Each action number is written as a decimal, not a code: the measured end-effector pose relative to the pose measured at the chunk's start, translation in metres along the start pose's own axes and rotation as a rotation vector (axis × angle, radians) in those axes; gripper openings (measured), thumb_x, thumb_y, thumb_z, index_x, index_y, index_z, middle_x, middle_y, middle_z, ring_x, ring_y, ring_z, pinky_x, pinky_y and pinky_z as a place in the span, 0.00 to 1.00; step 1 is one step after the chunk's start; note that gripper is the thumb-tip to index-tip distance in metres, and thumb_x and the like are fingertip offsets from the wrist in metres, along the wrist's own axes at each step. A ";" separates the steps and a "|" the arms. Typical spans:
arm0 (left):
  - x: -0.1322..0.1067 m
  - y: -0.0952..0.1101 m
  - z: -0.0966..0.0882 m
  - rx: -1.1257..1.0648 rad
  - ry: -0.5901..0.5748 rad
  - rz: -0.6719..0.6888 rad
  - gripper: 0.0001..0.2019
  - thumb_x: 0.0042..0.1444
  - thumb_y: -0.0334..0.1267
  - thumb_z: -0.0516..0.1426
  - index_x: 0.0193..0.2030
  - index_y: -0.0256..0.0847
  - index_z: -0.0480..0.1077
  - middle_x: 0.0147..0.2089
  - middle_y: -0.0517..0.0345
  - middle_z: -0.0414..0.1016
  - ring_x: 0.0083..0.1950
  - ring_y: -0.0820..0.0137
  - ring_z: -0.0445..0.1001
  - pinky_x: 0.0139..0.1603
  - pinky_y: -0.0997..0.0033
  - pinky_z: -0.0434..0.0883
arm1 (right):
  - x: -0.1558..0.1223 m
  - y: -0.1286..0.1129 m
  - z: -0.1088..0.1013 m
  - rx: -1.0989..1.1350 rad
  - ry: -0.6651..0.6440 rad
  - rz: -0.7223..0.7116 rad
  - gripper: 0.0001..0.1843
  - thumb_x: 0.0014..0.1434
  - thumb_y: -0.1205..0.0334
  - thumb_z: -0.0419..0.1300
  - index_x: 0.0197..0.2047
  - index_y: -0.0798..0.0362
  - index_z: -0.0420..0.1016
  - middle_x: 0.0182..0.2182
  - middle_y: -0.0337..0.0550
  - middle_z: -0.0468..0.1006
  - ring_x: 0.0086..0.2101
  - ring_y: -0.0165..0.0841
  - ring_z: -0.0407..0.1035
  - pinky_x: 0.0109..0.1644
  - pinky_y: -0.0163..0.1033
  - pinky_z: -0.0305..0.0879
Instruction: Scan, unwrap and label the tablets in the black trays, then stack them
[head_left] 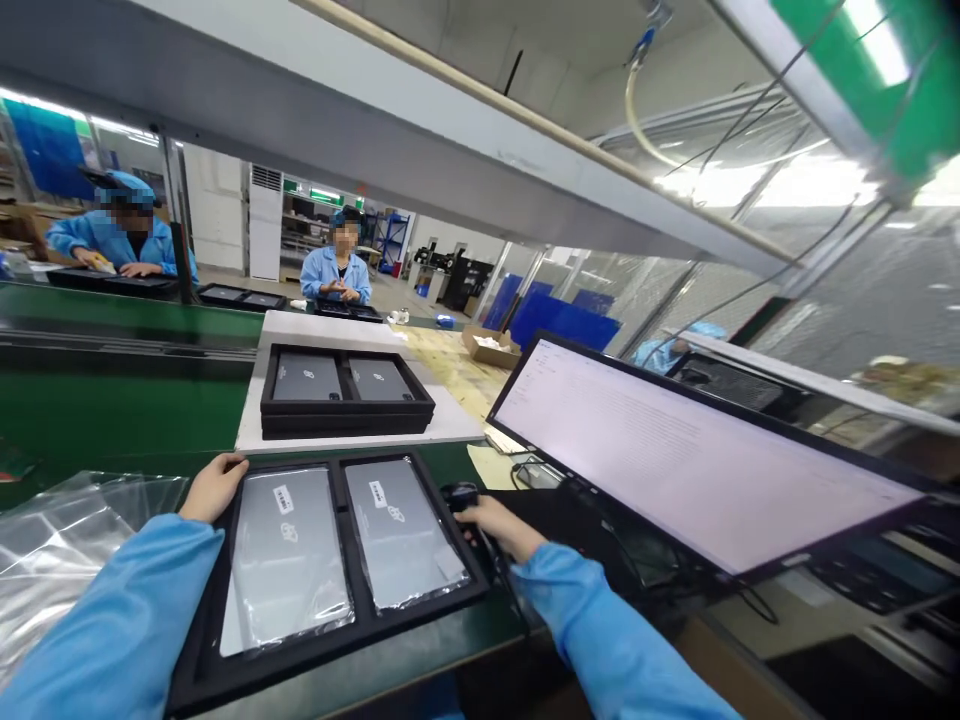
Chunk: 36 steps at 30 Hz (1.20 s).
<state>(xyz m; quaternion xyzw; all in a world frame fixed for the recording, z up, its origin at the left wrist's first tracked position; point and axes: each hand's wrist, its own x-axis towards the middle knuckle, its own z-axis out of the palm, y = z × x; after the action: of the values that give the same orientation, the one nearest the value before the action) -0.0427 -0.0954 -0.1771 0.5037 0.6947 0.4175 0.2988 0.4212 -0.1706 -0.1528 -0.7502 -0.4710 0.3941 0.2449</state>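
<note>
Touching tray [300, 668]: L hand [214, 487], at far-L corner; clasping or just laid on, can't tell.
R hand [499, 525]: grasping blk handheld scanner [459, 494], just beside tray's R rim.
Tablets: two, side by side in tray btwn hands; L tablet [277, 585], R tablet [412, 555].
Labels: white, one per tablet; R label [376, 494] nearer R hand, L label [283, 498] nearer L.
Scanner use: prob. best aimed square at one label, tray held flat w/ L hand.
Film [330, 615]: shiny, crinkled nr. edges; glare could spoil a read, so tilt slightly.

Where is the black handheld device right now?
Near the middle of the head view, the black handheld device is in the right hand, by the black tray's right edge.
</note>
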 end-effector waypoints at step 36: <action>-0.009 -0.002 0.017 0.151 -0.118 0.100 0.16 0.62 0.37 0.55 0.53 0.34 0.76 0.57 0.43 0.77 0.60 0.55 0.74 0.62 0.62 0.68 | 0.020 -0.184 0.077 -0.946 -0.052 -0.807 0.13 0.51 0.69 0.68 0.42 0.57 0.83 0.38 0.50 0.84 0.39 0.41 0.77 0.44 0.37 0.66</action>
<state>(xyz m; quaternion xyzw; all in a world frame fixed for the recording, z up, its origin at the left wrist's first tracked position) -0.0267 -0.0994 -0.1871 0.5825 0.6795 0.3477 0.2793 0.2681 -0.0724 -0.0680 -0.5306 -0.8468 0.0374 0.0041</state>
